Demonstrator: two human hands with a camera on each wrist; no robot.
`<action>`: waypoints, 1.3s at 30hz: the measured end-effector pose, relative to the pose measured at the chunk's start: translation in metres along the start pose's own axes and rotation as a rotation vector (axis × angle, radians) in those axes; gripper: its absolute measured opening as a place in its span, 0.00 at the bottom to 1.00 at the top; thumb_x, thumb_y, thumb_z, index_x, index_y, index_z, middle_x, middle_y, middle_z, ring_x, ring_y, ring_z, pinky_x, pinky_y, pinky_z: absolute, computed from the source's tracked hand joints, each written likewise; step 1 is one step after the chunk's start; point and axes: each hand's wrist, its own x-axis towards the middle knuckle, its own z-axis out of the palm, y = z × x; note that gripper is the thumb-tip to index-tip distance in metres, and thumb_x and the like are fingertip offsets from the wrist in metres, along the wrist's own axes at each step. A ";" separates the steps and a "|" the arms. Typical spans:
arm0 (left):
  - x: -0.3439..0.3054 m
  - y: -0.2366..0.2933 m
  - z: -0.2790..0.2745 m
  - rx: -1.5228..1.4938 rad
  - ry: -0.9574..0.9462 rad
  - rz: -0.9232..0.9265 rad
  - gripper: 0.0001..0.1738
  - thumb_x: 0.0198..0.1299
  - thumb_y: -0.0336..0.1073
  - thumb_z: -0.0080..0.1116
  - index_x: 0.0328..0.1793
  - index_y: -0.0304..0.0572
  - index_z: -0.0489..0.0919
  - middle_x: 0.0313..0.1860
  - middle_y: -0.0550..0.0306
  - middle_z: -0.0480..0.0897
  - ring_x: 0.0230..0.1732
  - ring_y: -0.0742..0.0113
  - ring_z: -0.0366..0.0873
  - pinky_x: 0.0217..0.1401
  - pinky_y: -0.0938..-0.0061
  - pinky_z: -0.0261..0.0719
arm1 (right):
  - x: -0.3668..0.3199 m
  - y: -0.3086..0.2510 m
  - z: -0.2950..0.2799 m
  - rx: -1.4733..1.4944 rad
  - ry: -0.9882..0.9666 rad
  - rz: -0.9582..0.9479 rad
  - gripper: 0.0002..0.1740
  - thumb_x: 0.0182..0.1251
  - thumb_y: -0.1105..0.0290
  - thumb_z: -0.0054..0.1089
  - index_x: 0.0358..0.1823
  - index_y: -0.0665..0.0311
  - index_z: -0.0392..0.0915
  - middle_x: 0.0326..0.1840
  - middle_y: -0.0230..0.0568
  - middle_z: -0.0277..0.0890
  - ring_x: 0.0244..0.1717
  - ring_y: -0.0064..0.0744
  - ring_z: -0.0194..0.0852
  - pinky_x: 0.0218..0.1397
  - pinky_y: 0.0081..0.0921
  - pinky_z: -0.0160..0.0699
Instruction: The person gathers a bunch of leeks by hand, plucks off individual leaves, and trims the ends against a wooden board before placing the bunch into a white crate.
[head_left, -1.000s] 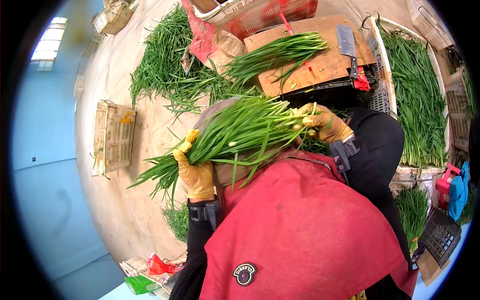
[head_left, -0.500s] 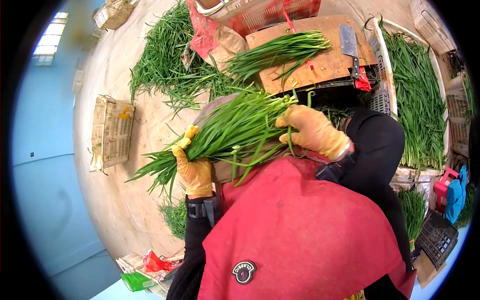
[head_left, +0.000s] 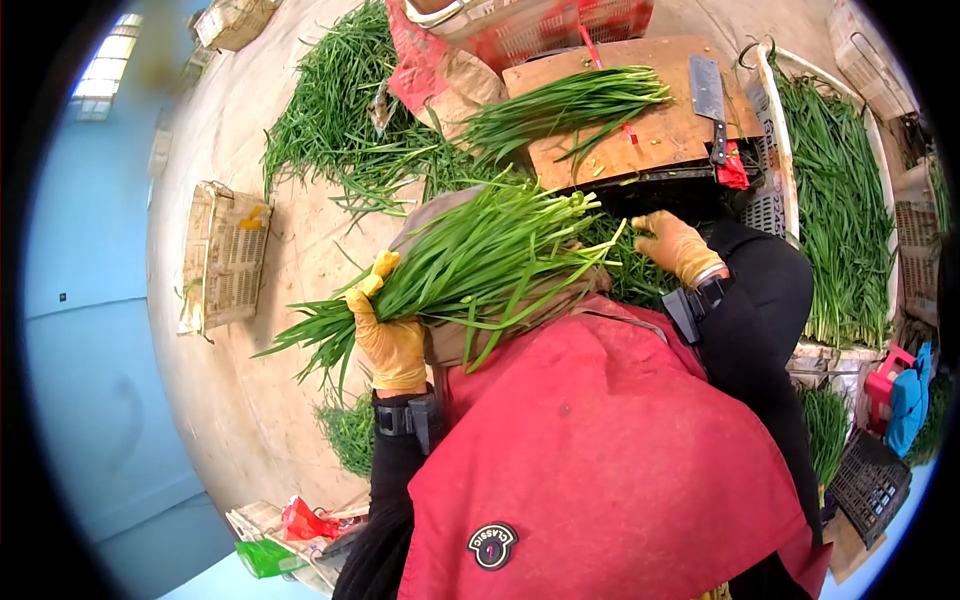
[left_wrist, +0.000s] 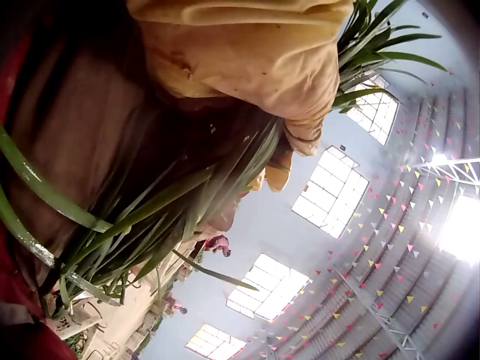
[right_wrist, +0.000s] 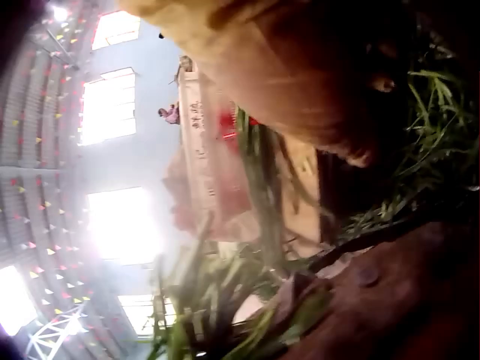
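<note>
- Left hand point(head_left: 388, 345): yellow-gloved, fingers curled round the leafy end of the bunch of chives point(head_left: 480, 255), gripping it from below.
- Bunch of chives: held across the person's lap above the red apron point(head_left: 600, 450). Its long axis slants from the leaf tips at lower left, beyond the left hand, to the pale cut ends at upper right.
- Right hand point(head_left: 675, 243): yellow-gloved and apart from the bunch, just past its cut ends. The fingers are loosely extended over the loose greens point(head_left: 625, 275) in front of the person, with no grip showing. The right wrist view is too blurred to add more.
- Relation: the left hand alone carries the bunch. The cut ends point towards the right hand, which is the nearer hand to that end.
- Cutting board point(head_left: 660, 130): beyond the hands, bearing a second bunch point(head_left: 560, 105) laid lengthwise and a cleaver point(head_left: 710, 95) near its right edge.
- Floor point(head_left: 300, 290): a heap of chives point(head_left: 330, 130) lies to the left of the board, with a flat basket point(head_left: 225, 255) further left.
- Long tray point(head_left: 790, 150): to the person's right, filled with chives.
</note>
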 end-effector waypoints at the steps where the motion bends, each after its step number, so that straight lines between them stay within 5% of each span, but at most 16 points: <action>1: -0.001 0.000 -0.002 0.007 0.006 0.001 0.23 0.68 0.54 0.56 0.46 0.38 0.80 0.58 0.44 0.81 0.63 0.50 0.76 0.71 0.51 0.70 | 0.002 -0.026 -0.016 0.139 0.012 0.044 0.22 0.64 0.52 0.59 0.49 0.61 0.84 0.45 0.54 0.82 0.53 0.54 0.79 0.59 0.39 0.76; 2: -0.002 0.000 -0.001 0.008 0.013 -0.004 0.23 0.68 0.54 0.56 0.46 0.38 0.80 0.57 0.44 0.81 0.63 0.50 0.76 0.71 0.52 0.70 | 0.005 -0.052 -0.035 0.207 -0.074 0.182 0.24 0.65 0.47 0.58 0.46 0.62 0.84 0.48 0.53 0.81 0.54 0.52 0.78 0.58 0.38 0.76; 3: -0.003 0.002 0.002 0.007 0.017 -0.009 0.23 0.68 0.54 0.56 0.46 0.38 0.80 0.57 0.44 0.81 0.63 0.50 0.76 0.71 0.52 0.70 | 0.014 -0.040 -0.022 0.365 -0.054 -0.013 0.24 0.70 0.48 0.56 0.46 0.63 0.83 0.44 0.50 0.83 0.46 0.48 0.81 0.51 0.35 0.77; 5: -0.001 0.003 0.007 -0.002 0.005 -0.012 0.22 0.68 0.53 0.56 0.45 0.38 0.80 0.57 0.44 0.81 0.63 0.50 0.76 0.71 0.52 0.71 | 0.011 -0.089 -0.042 -0.002 -0.021 -0.337 0.28 0.68 0.42 0.55 0.42 0.62 0.84 0.39 0.52 0.83 0.43 0.51 0.81 0.48 0.37 0.78; 8: -0.002 0.006 0.011 -0.015 -0.026 -0.016 0.22 0.68 0.53 0.57 0.45 0.39 0.80 0.57 0.43 0.81 0.62 0.50 0.76 0.71 0.52 0.71 | 0.011 -0.143 -0.058 0.055 -0.248 -0.056 0.38 0.65 0.30 0.48 0.44 0.61 0.86 0.35 0.49 0.85 0.42 0.49 0.84 0.49 0.40 0.81; 9: -0.002 0.008 0.012 -0.013 -0.032 -0.018 0.21 0.68 0.53 0.57 0.45 0.39 0.80 0.57 0.43 0.81 0.62 0.50 0.76 0.70 0.52 0.72 | 0.029 -0.143 -0.045 0.118 -0.525 0.154 0.36 0.64 0.33 0.53 0.49 0.61 0.84 0.41 0.49 0.85 0.47 0.47 0.84 0.53 0.38 0.79; 11: -0.002 0.009 0.013 -0.014 -0.046 -0.019 0.21 0.68 0.52 0.57 0.45 0.40 0.80 0.57 0.43 0.81 0.62 0.50 0.76 0.70 0.52 0.72 | 0.030 -0.139 -0.026 0.512 -0.488 -0.038 0.31 0.64 0.41 0.60 0.53 0.62 0.82 0.47 0.49 0.84 0.51 0.45 0.82 0.56 0.36 0.78; 14: -0.002 0.010 0.011 -0.041 -0.055 -0.032 0.20 0.68 0.52 0.57 0.45 0.40 0.80 0.57 0.43 0.81 0.62 0.50 0.76 0.70 0.52 0.72 | 0.046 -0.115 0.028 0.428 -0.325 -0.228 0.24 0.61 0.53 0.64 0.52 0.63 0.82 0.47 0.48 0.84 0.49 0.46 0.81 0.55 0.34 0.77; 17: -0.001 0.009 0.006 -0.062 -0.040 -0.056 0.20 0.69 0.52 0.56 0.44 0.41 0.80 0.57 0.43 0.81 0.63 0.50 0.76 0.70 0.52 0.71 | 0.035 -0.112 0.025 0.700 -0.359 0.204 0.21 0.61 0.54 0.63 0.48 0.63 0.84 0.45 0.50 0.84 0.45 0.49 0.82 0.53 0.36 0.78; 21: 0.000 0.008 0.005 -0.052 -0.040 -0.054 0.20 0.68 0.51 0.56 0.43 0.40 0.80 0.57 0.44 0.81 0.63 0.50 0.76 0.71 0.51 0.71 | 0.030 -0.083 0.019 -0.010 -0.173 0.097 0.17 0.61 0.58 0.58 0.39 0.66 0.85 0.43 0.55 0.83 0.45 0.54 0.82 0.52 0.41 0.79; 23: 0.001 0.009 0.006 -0.051 -0.025 -0.054 0.20 0.68 0.52 0.57 0.42 0.40 0.80 0.56 0.43 0.82 0.63 0.50 0.76 0.70 0.52 0.72 | 0.028 -0.036 0.018 -0.307 -0.282 -0.116 0.16 0.59 0.59 0.58 0.38 0.65 0.85 0.43 0.55 0.83 0.48 0.54 0.81 0.54 0.43 0.78; 25: 0.001 0.008 0.005 -0.036 0.002 -0.048 0.20 0.68 0.52 0.56 0.41 0.41 0.80 0.56 0.43 0.82 0.62 0.51 0.76 0.68 0.53 0.74 | 0.015 -0.030 0.001 -0.196 -0.271 0.247 0.15 0.58 0.60 0.59 0.39 0.64 0.85 0.44 0.53 0.83 0.50 0.53 0.80 0.55 0.42 0.78; 29: 0.003 0.009 0.004 -0.050 -0.019 -0.054 0.20 0.68 0.52 0.57 0.41 0.41 0.80 0.55 0.43 0.82 0.62 0.51 0.77 0.67 0.52 0.74 | 0.016 -0.021 -0.024 0.162 -0.058 0.118 0.28 0.61 0.57 0.65 0.61 0.63 0.77 0.50 0.52 0.82 0.54 0.43 0.81 0.59 0.31 0.76; 35: 0.003 0.014 0.013 -0.033 -0.047 -0.072 0.18 0.67 0.51 0.58 0.43 0.42 0.80 0.54 0.44 0.83 0.61 0.50 0.78 0.69 0.51 0.73 | 0.033 -0.119 -0.054 0.209 0.291 -0.562 0.23 0.64 0.55 0.63 0.57 0.59 0.79 0.47 0.48 0.82 0.50 0.45 0.80 0.52 0.37 0.76; 37: 0.002 0.015 0.014 -0.023 -0.049 -0.066 0.18 0.67 0.51 0.59 0.42 0.42 0.80 0.54 0.44 0.83 0.61 0.50 0.78 0.68 0.51 0.73 | 0.041 -0.126 -0.053 0.045 -0.125 -0.262 0.18 0.63 0.54 0.63 0.47 0.57 0.84 0.39 0.48 0.82 0.45 0.51 0.80 0.48 0.41 0.77; 39: 0.002 0.015 0.013 -0.007 -0.050 -0.060 0.18 0.67 0.51 0.59 0.42 0.42 0.80 0.54 0.45 0.83 0.61 0.51 0.78 0.68 0.51 0.74 | 0.048 -0.107 -0.027 0.201 -0.091 -0.146 0.16 0.62 0.55 0.62 0.42 0.59 0.85 0.35 0.49 0.81 0.42 0.53 0.80 0.46 0.43 0.77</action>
